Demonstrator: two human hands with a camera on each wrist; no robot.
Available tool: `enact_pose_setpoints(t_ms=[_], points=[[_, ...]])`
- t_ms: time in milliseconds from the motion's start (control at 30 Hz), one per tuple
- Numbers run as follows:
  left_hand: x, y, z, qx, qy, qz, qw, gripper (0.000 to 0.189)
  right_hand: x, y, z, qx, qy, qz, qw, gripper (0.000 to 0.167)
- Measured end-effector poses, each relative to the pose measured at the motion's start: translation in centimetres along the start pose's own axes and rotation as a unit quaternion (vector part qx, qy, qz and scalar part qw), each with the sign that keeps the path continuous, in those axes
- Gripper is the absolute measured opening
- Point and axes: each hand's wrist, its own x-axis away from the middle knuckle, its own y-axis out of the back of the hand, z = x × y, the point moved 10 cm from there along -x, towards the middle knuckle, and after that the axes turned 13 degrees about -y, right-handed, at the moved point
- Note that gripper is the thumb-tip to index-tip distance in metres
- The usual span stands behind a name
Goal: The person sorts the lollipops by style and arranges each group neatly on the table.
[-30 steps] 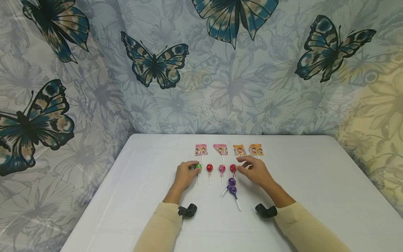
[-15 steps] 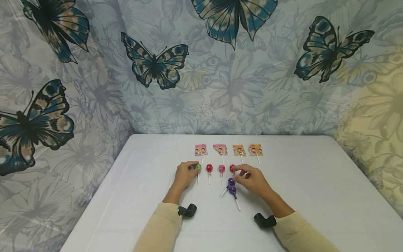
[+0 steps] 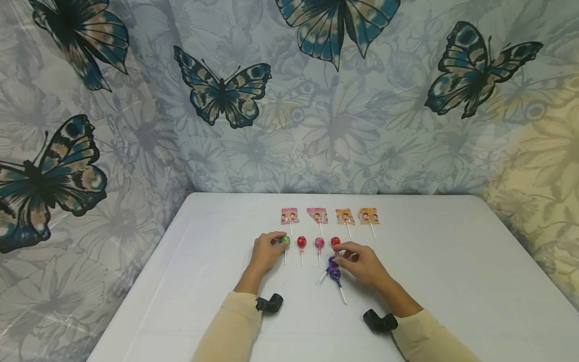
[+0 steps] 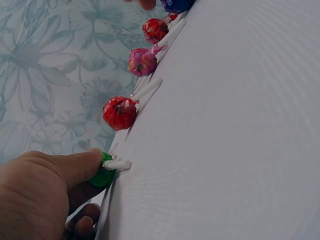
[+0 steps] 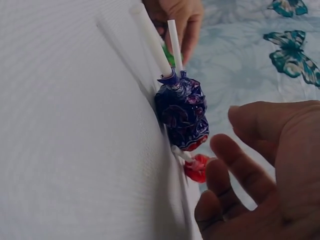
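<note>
My left hand [image 3: 267, 250] pinches the head of a green lollipop [image 4: 102, 175] at the left end of a row; its white stick points toward me. Beside it lie a red lollipop [image 3: 301, 242], a pink lollipop [image 3: 319, 243] and another red lollipop [image 3: 335, 241]. Two purple lollipops [image 5: 182, 112] lie bunched together in front of the last red one, sticks pointing different ways. My right hand [image 3: 364, 261] is just right of them, thumb and fingers spread apart, fingertips close to the purple wrappers with nothing between them.
Behind the row lie two lollipops in pink packets [image 3: 289, 215] and two in orange packets [image 3: 369, 215]. Everything rests on a white table [image 3: 217, 221] against a butterfly-print cloth [image 3: 334, 141]. A black wrist camera [image 3: 270, 303] sits at each cuff.
My right hand has come back toward me, from near the orange packets past the right-hand red lollipop to the purple ones. My left hand has stayed on the green lollipop.
</note>
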Motion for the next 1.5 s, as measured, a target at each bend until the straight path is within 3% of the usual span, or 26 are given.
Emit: enact_pose_setpoints(t_ms=[367,1000,1500], points=[[0.0,0.1,-0.1,0.002,0.000,0.000,1.0000,0.027,0.1,-0.6,-0.9,0.032,-0.028,0.008,0.9990,0.028],[0.0,0.1,-0.2,-0.001,0.001,-0.003,1.0000,0.026,0.1,-1.5,-1.2,0.054,-0.006,0.047,0.9974,0.033],[0.0,0.2,-0.3,-0.001,0.003,-0.002,1.0000,0.026,0.2,-1.1,-1.0,0.048,-0.001,0.031,0.9984,0.029]])
